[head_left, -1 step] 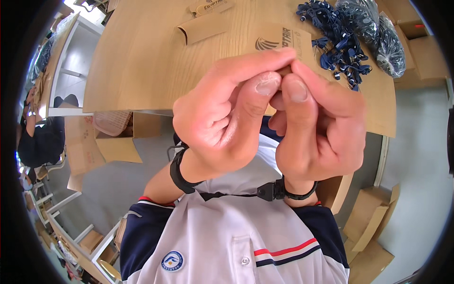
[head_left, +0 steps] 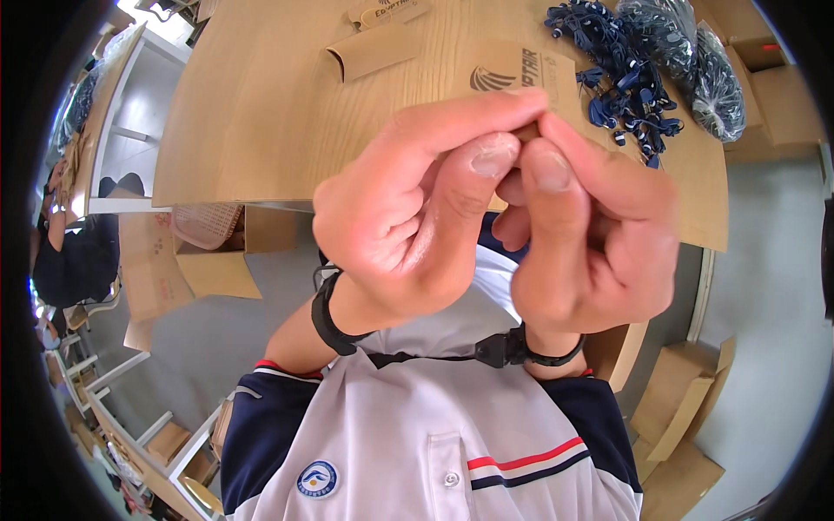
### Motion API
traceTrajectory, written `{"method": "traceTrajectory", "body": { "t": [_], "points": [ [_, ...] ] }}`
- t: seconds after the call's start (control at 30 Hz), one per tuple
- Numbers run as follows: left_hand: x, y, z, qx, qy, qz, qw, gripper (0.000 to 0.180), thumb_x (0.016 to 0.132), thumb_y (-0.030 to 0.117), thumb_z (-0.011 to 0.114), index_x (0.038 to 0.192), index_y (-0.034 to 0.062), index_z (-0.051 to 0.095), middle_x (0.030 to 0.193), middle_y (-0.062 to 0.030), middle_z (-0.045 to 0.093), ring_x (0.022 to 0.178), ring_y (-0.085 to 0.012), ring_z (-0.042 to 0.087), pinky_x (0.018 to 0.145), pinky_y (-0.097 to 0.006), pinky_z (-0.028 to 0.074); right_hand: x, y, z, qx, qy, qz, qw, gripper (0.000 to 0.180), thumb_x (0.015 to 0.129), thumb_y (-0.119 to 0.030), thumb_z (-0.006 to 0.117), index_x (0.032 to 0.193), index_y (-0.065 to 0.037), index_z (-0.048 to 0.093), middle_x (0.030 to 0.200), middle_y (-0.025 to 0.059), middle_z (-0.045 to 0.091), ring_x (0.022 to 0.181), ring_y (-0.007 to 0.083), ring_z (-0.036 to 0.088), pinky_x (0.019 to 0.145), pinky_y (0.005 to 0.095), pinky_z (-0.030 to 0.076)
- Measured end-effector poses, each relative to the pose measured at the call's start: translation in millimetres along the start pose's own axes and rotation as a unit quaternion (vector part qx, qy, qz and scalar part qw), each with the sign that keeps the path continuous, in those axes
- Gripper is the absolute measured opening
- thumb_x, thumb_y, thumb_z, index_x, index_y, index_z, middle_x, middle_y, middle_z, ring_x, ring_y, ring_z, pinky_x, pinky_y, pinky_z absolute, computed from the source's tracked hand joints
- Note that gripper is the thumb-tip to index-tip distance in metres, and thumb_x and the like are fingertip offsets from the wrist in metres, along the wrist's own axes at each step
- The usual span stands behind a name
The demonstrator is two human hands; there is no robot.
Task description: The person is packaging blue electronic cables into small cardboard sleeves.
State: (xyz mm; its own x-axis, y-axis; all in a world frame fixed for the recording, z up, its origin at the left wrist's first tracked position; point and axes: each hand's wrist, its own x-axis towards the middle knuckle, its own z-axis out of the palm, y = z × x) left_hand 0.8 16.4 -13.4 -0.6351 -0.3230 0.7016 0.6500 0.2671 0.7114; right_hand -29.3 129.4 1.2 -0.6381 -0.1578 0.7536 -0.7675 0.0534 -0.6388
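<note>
Above the table's near edge, my left hand (head_left: 417, 208) and my right hand (head_left: 599, 226) are raised close together. Each is closed, thumb drawn against the bent forefinger, the other fingers curled in. Their fingertips meet, leaving a small dark brown gap; whether anything is pinched there I cannot make out. Just behind the fingertips lies a flat brown cardboard sleeve (head_left: 556, 74) with dark printing. To its right is a pile of dark blue corded earphones (head_left: 621, 69), apart from both hands.
A folded cardboard sleeve (head_left: 373, 54) lies farther back on the wooden table (head_left: 252, 113). Clear bags (head_left: 719, 95) of dark items sit at the right. Open cartons stand on the floor at left (head_left: 217, 269) and right (head_left: 682, 399). Another person (head_left: 78, 252) is at far left.
My right hand has shifted very slightly to the right. Both hands keep the same closed pose, fingertips together.
</note>
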Motion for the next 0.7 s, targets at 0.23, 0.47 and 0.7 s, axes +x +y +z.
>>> {"method": "traceTrajectory", "body": {
  "t": [0.23, 0.47, 0.7],
  "points": [
    [-3.6, 22.4, -14.8, -0.070, -0.170, -0.216, 0.959, 0.024, 0.099, 0.008, 0.050, 0.110, -0.0093, 0.062, 0.099, -0.0166, 0.069, 0.074, -0.0184, 0.069, 0.066, -0.027, 0.058, 8.3, 6.0, -55.5, -0.073, -0.209, 0.059, 0.974, 0.037, 0.077, -0.004, 0.070, 0.113, 0.001, 0.063, 0.102, 0.0156, 0.067, 0.077, 0.0183, 0.063, 0.059, 0.0263, 0.046],
    [3.2, 22.8, -22.9, -0.210, -0.302, -0.408, 0.836, 0.023, 0.098, 0.007, 0.052, 0.111, -0.0042, 0.066, 0.078, -0.0085, 0.069, 0.067, -0.0121, 0.068, 0.059, -0.022, 0.050, -18.0, 28.6, -70.0, 0.026, -0.298, 0.195, 0.934, 0.026, 0.066, -0.007, 0.079, 0.091, -0.003, 0.070, 0.084, 0.0112, 0.070, 0.074, 0.0255, 0.067, 0.065, 0.0306, 0.051],
    [25.6, -7.7, -10.3, -0.198, -0.636, -0.167, 0.727, 0.007, 0.092, 0.014, 0.061, 0.097, 0.0152, 0.066, 0.070, -0.0028, 0.064, 0.059, -0.0161, 0.062, 0.051, -0.027, 0.042, -29.1, 40.0, -57.4, 0.371, -0.561, 0.384, 0.632, 0.036, 0.060, -0.025, 0.093, 0.078, -0.003, 0.072, 0.073, 0.0030, 0.070, 0.068, 0.0140, 0.065, 0.060, 0.0246, 0.047]
  ]
}}
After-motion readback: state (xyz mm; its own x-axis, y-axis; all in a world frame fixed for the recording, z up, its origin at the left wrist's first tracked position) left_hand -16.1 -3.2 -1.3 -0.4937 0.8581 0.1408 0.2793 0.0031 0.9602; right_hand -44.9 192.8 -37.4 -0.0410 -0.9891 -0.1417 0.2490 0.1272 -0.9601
